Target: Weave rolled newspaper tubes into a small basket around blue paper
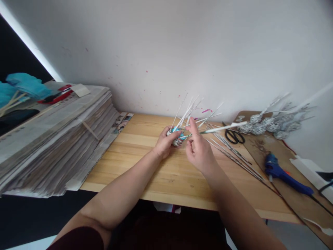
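Note:
My left hand (166, 140) is closed around a small piece woven from rolled newspaper strips (178, 141), with light blue showing inside it. Several thin paper stakes (188, 111) stick up and outward from the piece. My right hand (199, 149) is just to the right of it, index finger raised and the other fingers curled. A long rolled paper strip (223, 128) runs from the woven piece through my right fingers and out to the right. The exact grip on this strip is partly hidden by the hand.
Loose paper strips (234, 154), black scissors (235, 136) and a blue glue gun (286, 178) lie to the right. Wrapped newspaper balls (260, 125) sit by the wall. A tall newspaper stack (78, 139) stands left, with a red-handled tool (56, 96) on top.

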`<state>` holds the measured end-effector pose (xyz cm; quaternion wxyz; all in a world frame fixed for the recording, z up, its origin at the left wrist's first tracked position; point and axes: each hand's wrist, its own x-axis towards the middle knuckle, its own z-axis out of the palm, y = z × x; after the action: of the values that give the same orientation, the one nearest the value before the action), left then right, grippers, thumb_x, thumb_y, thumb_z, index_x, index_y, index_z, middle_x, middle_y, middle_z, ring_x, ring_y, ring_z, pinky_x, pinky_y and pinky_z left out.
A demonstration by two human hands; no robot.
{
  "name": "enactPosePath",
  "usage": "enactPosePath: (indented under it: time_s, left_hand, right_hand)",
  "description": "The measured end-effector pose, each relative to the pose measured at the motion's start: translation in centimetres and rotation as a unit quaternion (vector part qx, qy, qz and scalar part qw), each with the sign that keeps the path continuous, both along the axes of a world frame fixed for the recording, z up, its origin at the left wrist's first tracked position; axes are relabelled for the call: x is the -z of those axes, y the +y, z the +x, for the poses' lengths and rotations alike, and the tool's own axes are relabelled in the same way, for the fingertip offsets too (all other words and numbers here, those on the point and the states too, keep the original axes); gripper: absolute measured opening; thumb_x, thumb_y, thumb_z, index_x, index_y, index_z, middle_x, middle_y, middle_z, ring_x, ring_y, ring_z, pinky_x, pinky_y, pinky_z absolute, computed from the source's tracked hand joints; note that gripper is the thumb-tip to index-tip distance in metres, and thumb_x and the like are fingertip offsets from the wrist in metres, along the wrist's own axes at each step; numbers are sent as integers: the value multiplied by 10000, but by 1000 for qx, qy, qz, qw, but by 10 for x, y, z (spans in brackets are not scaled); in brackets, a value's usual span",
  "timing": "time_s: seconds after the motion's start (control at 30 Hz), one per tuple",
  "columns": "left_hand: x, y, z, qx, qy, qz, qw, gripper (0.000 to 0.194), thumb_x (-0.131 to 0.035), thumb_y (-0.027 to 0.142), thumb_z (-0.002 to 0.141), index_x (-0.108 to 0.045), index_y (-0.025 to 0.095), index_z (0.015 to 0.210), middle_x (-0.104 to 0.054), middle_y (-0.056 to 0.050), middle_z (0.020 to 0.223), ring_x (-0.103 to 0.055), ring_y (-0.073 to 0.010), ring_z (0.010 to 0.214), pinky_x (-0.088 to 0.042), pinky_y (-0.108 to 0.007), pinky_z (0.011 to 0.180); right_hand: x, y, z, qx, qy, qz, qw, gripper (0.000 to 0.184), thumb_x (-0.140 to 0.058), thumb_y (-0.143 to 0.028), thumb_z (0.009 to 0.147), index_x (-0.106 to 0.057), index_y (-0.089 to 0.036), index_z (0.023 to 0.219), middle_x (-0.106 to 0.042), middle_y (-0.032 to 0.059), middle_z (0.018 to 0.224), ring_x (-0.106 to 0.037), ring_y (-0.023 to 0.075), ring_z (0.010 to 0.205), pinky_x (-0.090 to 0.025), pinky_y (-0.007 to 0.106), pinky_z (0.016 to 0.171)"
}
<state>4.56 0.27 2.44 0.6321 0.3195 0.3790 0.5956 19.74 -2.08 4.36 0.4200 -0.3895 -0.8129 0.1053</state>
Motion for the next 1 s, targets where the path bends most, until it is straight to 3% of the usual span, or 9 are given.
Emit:
enactPosePath:
  time_s: [0.17,0.27,0.33,0.47,0.63,0.8,1.0]
  left_hand:
    - [1,1,-1,-13,7,4,1000,512,-880,449,615,-570,206,943,-641,25,752,-599,-122,598,-509,-226,495]
    - [2,1,-1,-23,16,8,1000,509,-874,460,624,-568,211,947,-632,33,737,-595,-116,587,-504,-218,496]
    - [2,1,0,-28,21,7,999,523,-879,468,621,-559,217,949,-635,35,739,-598,-116,590,-506,-219,501]
    - [2,2,1,-43,34,14,998,559,-888,507,614,-547,220,951,-630,41,739,-586,-107,584,-497,-212,500]
    - [2,3,2,-43,20,9,999,582,-883,565,606,-545,218,929,-609,51,722,-569,-94,574,-482,-197,498]
    - [4,5,-2,-14,11,-4,1000,493,-847,524,676,-568,218,944,-623,38,757,-592,-106,612,-531,-217,535]
    - [6,6,-4,32,-60,-16,998,333,-727,472,793,-573,193,889,-618,-1,757,-615,-146,631,-551,-249,491]
  right_hand:
    - [1,4,1,63,-110,147,981,563,-539,-123,970,-474,-250,1515,-771,72,1000,-659,267,851,-568,427,803]
    - [2,3,-1,101,-89,175,975,269,-604,-148,958,-665,-223,1209,-779,56,922,-652,265,837,-548,421,804]
    - [4,2,-2,104,-69,168,978,118,-608,-161,960,-680,-218,1034,-769,54,885,-669,252,832,-545,400,790]
    - [8,1,-5,91,-17,128,987,97,-584,-174,974,-673,-210,992,-764,59,912,-717,210,832,-562,334,756]
    - [9,0,-6,72,21,70,995,117,-632,-169,934,-728,-218,979,-795,48,937,-747,206,845,-580,331,776]
    - [11,4,-3,47,63,9,997,134,-644,-193,930,-752,-220,1005,-801,55,979,-750,209,851,-586,344,792]
    - [7,3,-3,55,67,-6,996,140,-646,-175,900,-767,-229,946,-785,37,909,-721,189,787,-563,314,718]
